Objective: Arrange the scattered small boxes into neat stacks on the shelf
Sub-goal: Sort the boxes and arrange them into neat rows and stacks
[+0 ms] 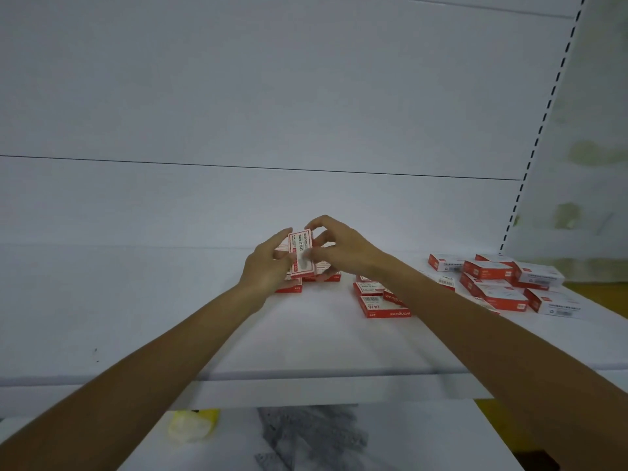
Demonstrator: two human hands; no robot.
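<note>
A small red-and-white box is held upright, tilted, above the middle of the white shelf. My left hand grips its left side and my right hand pinches its top and right side. Behind and under the hands lies a low group of the same boxes, partly hidden. A few more small boxes lie loose just right of centre, under my right forearm.
A heap of larger red-and-white boxes lies at the shelf's right end. The white back panel rises behind. A slotted upright stands at the right. Below the shelf edge is a yellow object.
</note>
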